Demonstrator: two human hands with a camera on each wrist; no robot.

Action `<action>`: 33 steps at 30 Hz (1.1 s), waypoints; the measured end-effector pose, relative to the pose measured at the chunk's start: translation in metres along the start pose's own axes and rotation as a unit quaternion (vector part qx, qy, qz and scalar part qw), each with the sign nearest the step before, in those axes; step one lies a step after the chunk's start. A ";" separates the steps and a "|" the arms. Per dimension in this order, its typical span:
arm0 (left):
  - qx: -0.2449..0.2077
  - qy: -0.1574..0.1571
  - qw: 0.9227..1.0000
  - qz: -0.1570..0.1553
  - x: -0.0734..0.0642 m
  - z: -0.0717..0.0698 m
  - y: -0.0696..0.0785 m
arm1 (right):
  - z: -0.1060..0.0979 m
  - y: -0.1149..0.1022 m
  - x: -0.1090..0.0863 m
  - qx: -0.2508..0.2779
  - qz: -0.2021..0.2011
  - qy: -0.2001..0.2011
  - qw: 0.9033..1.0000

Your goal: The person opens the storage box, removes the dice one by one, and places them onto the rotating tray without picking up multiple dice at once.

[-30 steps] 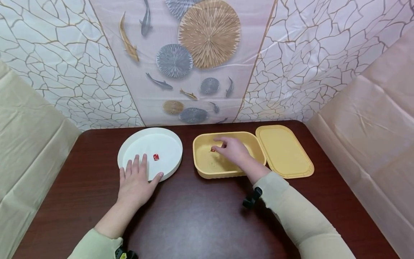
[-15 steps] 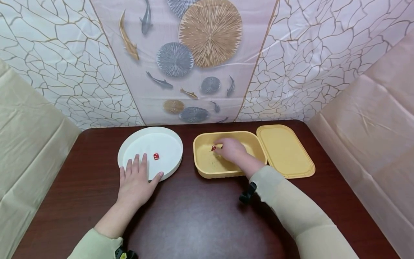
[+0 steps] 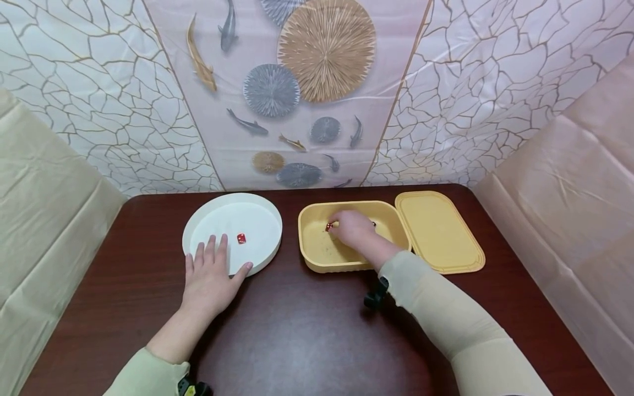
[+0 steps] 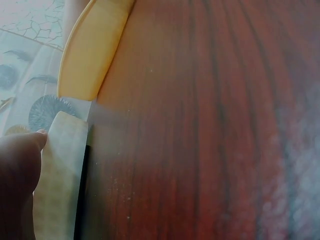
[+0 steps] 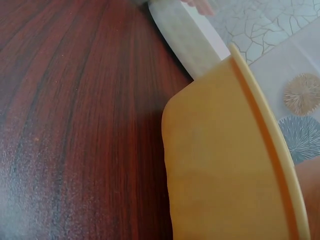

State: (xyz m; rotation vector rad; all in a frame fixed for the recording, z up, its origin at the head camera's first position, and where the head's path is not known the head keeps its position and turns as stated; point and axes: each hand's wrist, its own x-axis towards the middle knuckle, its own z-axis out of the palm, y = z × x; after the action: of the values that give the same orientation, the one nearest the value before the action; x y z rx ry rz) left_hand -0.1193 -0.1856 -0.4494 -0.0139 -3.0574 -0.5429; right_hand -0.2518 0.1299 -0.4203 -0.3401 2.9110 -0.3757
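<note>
My right hand (image 3: 354, 228) reaches down into a yellow rectangular container (image 3: 329, 268). Its thumb and fingertips close on a red die (image 3: 329, 226) with white dots, near the container's left side. Behind that hand a small dark spot (image 3: 373, 223) peeks out, too little of it showing to name. Fingers spread and straight, my left hand (image 3: 208, 283) rests over the near rim of a round white tray (image 3: 269, 256). Inside the tray lies another red die (image 3: 241, 238), to the right of those fingers. In the left wrist view, the thumb (image 4: 22, 152) lies against the tray's side.
A flat yellow lid (image 3: 441, 234) lies right of the container, close beside it. All stand toward the back of a dark reddish-brown table (image 3: 292, 330). A patterned cloth (image 3: 446, 110) hangs behind the table, with beige fabric (image 3: 564, 181) at the sides.
My right thumb and fingers, apart at first above the die in the container, have come together on it. My left hand keeps its place on the tray.
</note>
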 end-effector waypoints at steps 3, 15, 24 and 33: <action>-0.001 0.001 1.000 -0.001 0.000 0.000 0.000 | 0.000 -0.001 0.000 -0.004 -0.003 0.001 1.000; -0.003 0.005 1.000 0.004 0.001 0.001 -0.003 | -0.001 -0.001 -0.002 0.018 0.013 0.011 1.000; -0.003 0.008 1.000 0.007 0.001 0.002 -0.003 | -0.008 -0.004 -0.006 0.043 0.008 0.026 0.999; -0.005 0.003 1.000 0.006 0.002 0.001 -0.003 | -0.017 -0.004 -0.010 0.117 0.001 0.041 0.992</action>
State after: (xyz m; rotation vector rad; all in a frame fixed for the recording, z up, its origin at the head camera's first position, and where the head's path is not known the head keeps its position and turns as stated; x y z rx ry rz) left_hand -0.1211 -0.1879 -0.4517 -0.0298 -3.0457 -0.5576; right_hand -0.2452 0.1327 -0.4018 -0.2922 2.9022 -0.7392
